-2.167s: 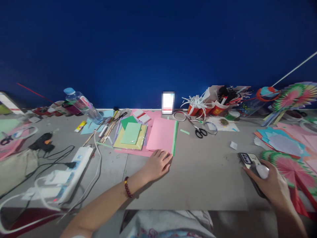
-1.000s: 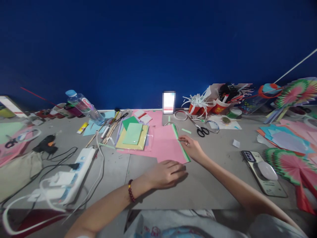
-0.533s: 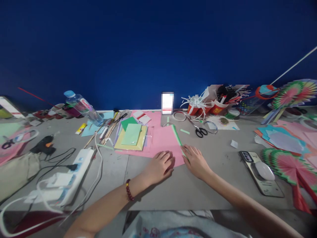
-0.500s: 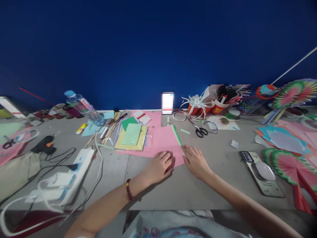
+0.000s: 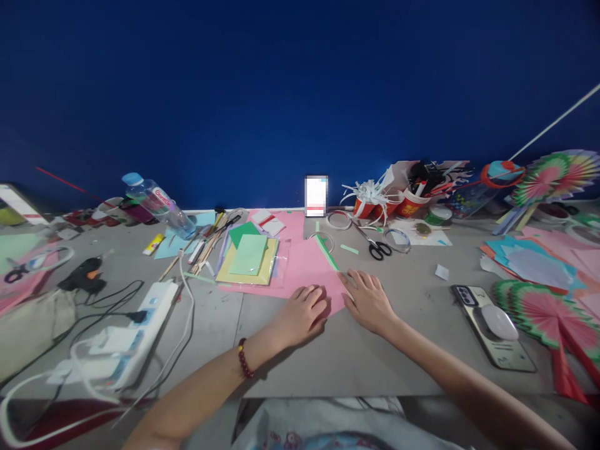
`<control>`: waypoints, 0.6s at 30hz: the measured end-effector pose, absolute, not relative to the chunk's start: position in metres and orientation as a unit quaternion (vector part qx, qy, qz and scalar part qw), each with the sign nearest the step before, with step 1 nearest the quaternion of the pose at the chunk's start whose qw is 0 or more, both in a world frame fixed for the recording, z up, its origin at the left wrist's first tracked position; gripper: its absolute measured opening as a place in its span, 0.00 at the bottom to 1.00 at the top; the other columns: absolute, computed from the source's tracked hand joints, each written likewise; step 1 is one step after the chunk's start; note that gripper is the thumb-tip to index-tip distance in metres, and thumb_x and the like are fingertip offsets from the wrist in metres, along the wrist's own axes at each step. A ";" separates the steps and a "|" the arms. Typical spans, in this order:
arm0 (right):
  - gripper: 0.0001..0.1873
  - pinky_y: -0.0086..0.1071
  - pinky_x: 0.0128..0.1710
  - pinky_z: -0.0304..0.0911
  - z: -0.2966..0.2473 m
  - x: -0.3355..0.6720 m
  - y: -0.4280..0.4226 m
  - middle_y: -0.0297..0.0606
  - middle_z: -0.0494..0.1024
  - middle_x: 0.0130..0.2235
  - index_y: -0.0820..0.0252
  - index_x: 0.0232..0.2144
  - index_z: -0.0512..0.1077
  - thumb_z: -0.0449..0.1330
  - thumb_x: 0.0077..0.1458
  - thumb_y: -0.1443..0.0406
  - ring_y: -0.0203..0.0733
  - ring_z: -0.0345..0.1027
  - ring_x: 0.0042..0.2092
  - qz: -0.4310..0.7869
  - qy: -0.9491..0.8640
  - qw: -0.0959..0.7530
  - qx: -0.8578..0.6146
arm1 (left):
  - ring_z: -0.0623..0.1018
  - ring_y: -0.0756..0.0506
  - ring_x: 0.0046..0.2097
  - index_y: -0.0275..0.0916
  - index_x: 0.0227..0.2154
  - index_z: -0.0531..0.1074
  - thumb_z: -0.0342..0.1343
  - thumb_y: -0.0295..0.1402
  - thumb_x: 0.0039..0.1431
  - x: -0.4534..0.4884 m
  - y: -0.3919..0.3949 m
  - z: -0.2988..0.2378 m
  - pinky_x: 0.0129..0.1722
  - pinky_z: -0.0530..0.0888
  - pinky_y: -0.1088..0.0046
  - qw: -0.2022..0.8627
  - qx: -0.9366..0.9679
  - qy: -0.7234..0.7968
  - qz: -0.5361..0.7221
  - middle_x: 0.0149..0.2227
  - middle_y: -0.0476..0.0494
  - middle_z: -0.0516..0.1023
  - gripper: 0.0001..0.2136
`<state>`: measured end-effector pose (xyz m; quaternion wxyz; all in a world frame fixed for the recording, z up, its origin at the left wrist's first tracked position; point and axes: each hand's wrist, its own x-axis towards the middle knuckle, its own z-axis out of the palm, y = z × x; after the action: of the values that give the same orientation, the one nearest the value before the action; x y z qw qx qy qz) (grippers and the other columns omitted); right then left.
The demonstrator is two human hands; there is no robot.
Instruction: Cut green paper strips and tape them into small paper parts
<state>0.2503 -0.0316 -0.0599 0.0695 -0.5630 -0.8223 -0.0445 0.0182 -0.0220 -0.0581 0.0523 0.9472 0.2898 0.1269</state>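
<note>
A pink paper sheet lies on the grey table with a green sheet's edge showing along its right side. My left hand, with a red bead bracelet on the wrist, rests fingers down on the sheet's near edge. My right hand lies flat on the sheet's near right corner, fingers stretched out. Neither hand grips anything.
A stack of yellow and green papers lies left of the pink sheet. Black scissors, tape rings and red cups stand behind. A phone and paper fans lie at right; a power strip, cables, glue gun and bottle at left.
My right hand left the phone and came to the pink sheet. Both hands turned and slid the sheet on the table; in the last half second it shifted slightly left.
</note>
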 end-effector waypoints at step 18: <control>0.20 0.45 0.56 0.58 -0.066 0.262 -0.037 0.48 0.70 0.56 0.60 0.53 0.69 0.48 0.62 0.65 0.49 0.61 0.58 0.001 -0.815 0.175 -0.553 | 0.67 0.37 0.59 0.37 0.53 0.64 0.52 0.39 0.61 0.016 -0.025 -0.055 0.57 0.66 0.57 0.161 0.948 0.235 0.141 0.57 0.34 0.68 0.19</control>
<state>0.2619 -0.0367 -0.0658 0.1749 -0.5525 -0.8149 0.0012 0.0162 -0.0253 -0.0548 0.1607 0.9482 0.2351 0.1406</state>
